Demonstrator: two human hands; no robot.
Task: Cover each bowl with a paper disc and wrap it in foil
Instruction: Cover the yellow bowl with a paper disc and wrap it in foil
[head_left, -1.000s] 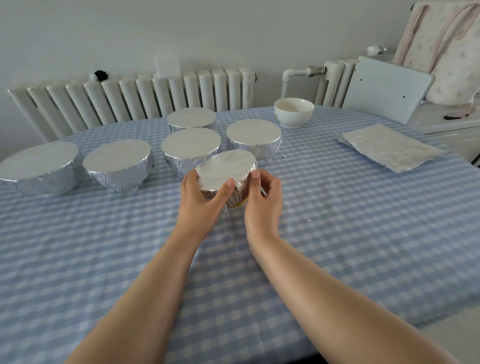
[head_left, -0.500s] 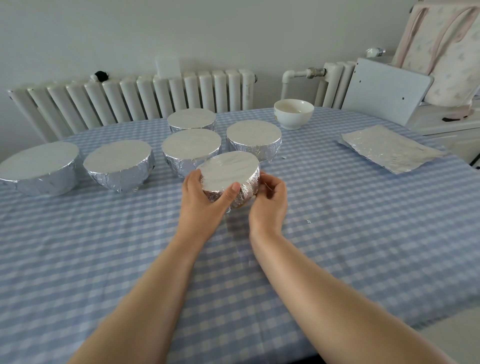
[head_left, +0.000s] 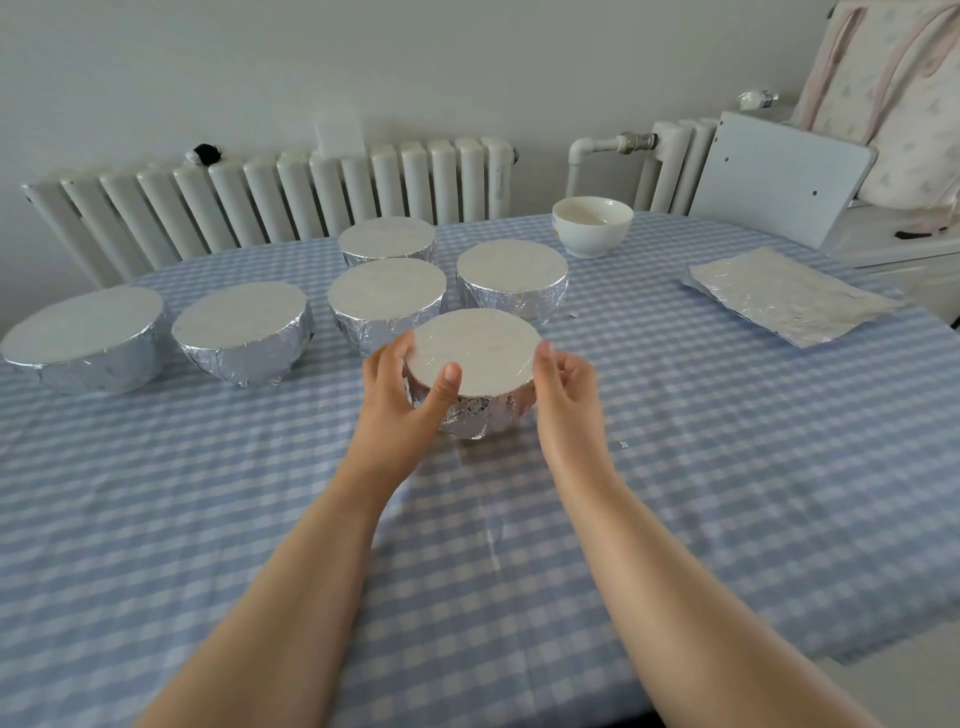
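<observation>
Five foil-wrapped bowls (head_left: 387, 304) finished on counter (head_left: 727, 441); sixth wrapped bowl (head_left: 475, 376) mid-counter, left hand (head_left: 400, 395) grip curled around it, right hand (head_left: 566, 387) loosely beside. Left: white bowl (head_left: 592, 226), foil sheet (head_left: 789, 293).

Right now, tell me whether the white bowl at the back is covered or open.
Open. The white bowl stands upright and bare near the radiator, its inside showing, without disc or foil.
</observation>
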